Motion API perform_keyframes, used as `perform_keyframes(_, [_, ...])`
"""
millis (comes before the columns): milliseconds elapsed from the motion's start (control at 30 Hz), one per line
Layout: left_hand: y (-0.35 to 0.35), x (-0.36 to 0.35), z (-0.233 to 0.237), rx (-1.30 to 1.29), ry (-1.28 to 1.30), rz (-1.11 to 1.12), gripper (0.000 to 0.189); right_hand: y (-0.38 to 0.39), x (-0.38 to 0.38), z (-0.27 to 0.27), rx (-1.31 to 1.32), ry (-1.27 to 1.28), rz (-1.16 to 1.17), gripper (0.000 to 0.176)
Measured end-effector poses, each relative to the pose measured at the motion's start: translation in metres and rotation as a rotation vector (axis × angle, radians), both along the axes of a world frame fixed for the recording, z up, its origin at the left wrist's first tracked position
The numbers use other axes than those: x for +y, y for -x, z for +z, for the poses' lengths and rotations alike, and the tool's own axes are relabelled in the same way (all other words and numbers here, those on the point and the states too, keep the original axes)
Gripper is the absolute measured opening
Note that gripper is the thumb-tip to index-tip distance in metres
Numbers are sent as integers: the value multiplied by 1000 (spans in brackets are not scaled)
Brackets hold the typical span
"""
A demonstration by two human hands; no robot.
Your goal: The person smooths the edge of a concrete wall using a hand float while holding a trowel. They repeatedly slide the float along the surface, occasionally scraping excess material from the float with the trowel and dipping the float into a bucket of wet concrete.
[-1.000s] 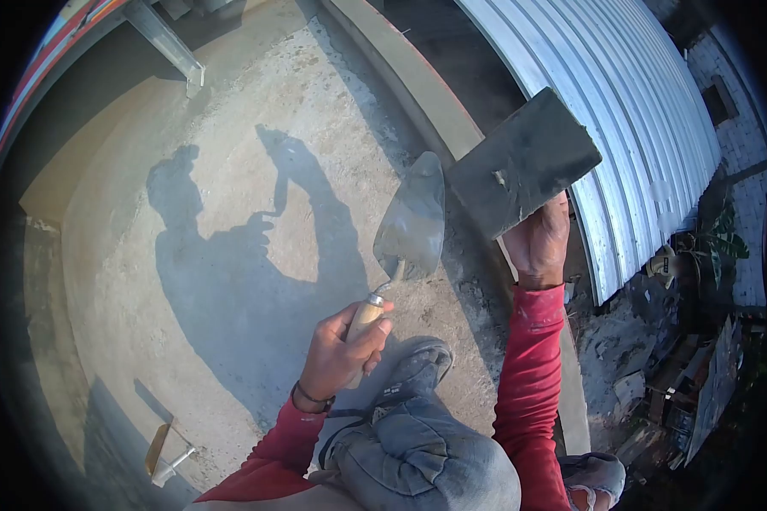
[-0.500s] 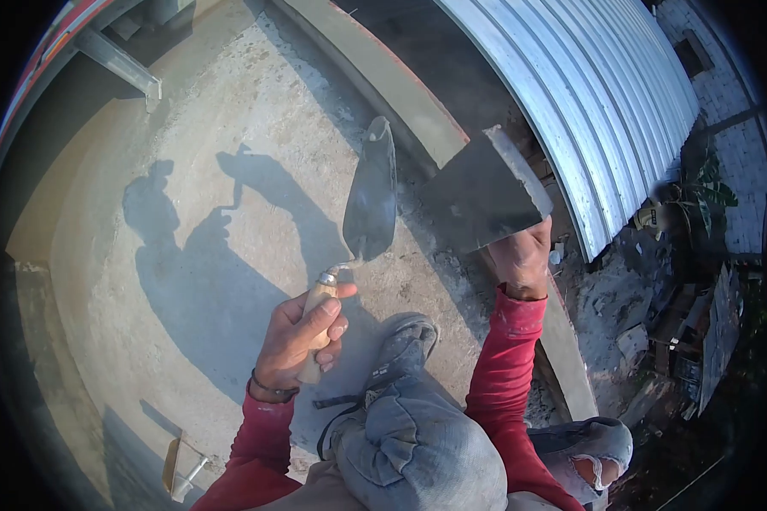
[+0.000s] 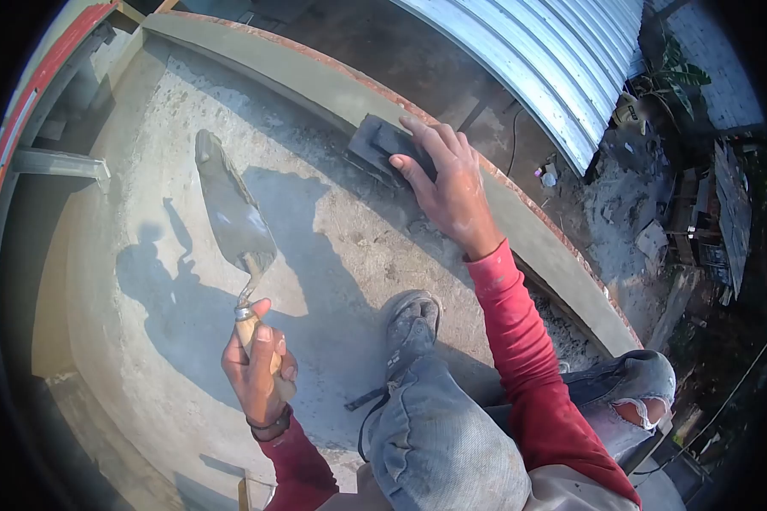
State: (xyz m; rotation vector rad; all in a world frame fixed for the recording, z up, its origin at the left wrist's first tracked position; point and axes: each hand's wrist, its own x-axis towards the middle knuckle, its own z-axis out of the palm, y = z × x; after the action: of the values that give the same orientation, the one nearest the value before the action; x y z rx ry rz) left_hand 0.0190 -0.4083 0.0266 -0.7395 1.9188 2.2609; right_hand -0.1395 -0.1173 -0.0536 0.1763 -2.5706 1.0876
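Observation:
My left hand (image 3: 254, 370) grips the wooden handle of a pointed steel trowel (image 3: 230, 213), whose blade points up and away over the concrete slab (image 3: 179, 170). My right hand (image 3: 446, 183) presses a dark grey float block (image 3: 375, 146) flat against the inner side of the smooth cement ledge (image 3: 332, 85) at the slab's edge. Both sleeves are red. My bent knee in grey jeans and a dusty shoe (image 3: 411, 324) rest on the slab between my arms.
Beyond the ledge the ground drops to a yard with corrugated metal roofing (image 3: 545, 51), rubble and planks (image 3: 690, 221). A metal bracket (image 3: 60, 162) juts from the left wall. A small tool (image 3: 245, 492) lies at the bottom edge.
My right hand has brought the float down from the air onto the ledge. My left hand has swung the trowel to the left and lower. The view has tilted toward the ledge.

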Motion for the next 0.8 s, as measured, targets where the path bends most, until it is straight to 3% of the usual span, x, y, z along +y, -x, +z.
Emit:
perform_keyframes(67, [3, 9, -5, -32, 5, -5, 36, 39, 16, -6, 3, -209, -58, 54])
perform_keyframes(200, [4, 21, -26, -101, -54, -30, 38, 83, 32, -40, -29, -395, 151, 52])
perform_keyframes(267, [5, 19, -33, -108, -65, -32, 38, 73, 44, -48, 25, -486, 286, 51])
perform_keyframes(400, [0, 10, -46, -114, -42, -43, 39, -15, 120, -22, -157, -648, 562, 57])
perform_keyframes(500, [-1, 1, -59, -113, 10, -79, 41, -42, 165, -20, -168, -721, 627, 59])
perform_keyframes(600, [3, 5, -62, -105, -30, -54, 42, 16, 103, -35, -45, -618, 585, 55])
perform_keyframes(700, [10, 12, -53, -122, -40, -22, 37, 126, 7, -61, 221, -535, 480, 43])
perform_keyframes(800, [17, 12, -44, -147, -32, -5, 37, 196, -31, -70, 242, -528, 330, 40])
